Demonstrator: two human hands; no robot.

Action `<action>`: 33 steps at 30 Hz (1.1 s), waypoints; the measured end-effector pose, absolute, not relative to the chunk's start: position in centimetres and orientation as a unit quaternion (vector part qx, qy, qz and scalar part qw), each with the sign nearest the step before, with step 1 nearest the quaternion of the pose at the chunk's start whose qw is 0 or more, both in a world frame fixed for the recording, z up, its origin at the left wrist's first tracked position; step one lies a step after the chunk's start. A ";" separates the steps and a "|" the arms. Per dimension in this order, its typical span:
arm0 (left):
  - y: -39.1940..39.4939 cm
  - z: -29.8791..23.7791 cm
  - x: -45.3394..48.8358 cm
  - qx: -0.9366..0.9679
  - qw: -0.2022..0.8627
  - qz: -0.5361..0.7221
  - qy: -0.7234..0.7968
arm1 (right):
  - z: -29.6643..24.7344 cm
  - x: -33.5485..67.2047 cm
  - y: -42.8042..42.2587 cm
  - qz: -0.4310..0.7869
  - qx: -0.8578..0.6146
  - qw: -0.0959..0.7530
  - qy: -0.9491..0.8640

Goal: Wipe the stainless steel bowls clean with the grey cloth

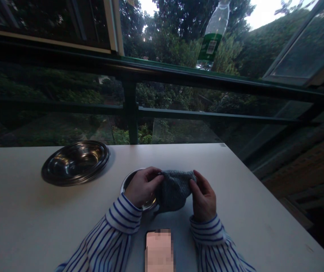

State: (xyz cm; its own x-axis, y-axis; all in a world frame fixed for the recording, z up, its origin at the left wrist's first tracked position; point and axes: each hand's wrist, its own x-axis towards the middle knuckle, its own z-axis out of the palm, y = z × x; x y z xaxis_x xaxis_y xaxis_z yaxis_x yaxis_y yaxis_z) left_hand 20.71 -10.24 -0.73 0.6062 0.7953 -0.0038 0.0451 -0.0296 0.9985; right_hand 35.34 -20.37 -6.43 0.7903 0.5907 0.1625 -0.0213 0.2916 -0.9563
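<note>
A grey-blue cloth hangs between my two hands, just above the white table. My left hand pinches its upper left corner, thumb against fingers. At the upper right corner, my right hand grips the cloth the same way. The cloth droops in folds, and a thin tail hangs at its lower left. Behind and below my left hand sits a small metal bowl, partly covered by that hand and the cloth; what is in it, if anything, I cannot make out.
Several shiny metal bowls are stacked at the left of the white table. A phone-like object, blurred out, lies at the front edge. Beyond the table runs a dark railing with a plastic bottle standing on it.
</note>
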 end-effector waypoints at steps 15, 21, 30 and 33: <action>-11.1 -0.5 21.2 0.619 0.626 0.355 0.312 | -6.2 36.4 -21.0 0.204 -0.515 0.780 -0.290; -13.1 -1.6 22.2 0.687 0.599 0.303 0.279 | -5.3 36.9 -21.5 0.175 -0.550 0.787 -0.216; -13.8 -2.3 22.6 0.790 0.505 0.214 0.274 | -4.9 37.1 -21.6 0.157 -0.562 0.795 -0.163; -14.6 -1.7 22.7 0.806 0.470 0.230 0.275 | -5.1 37.4 -21.7 0.139 -0.567 0.794 -0.170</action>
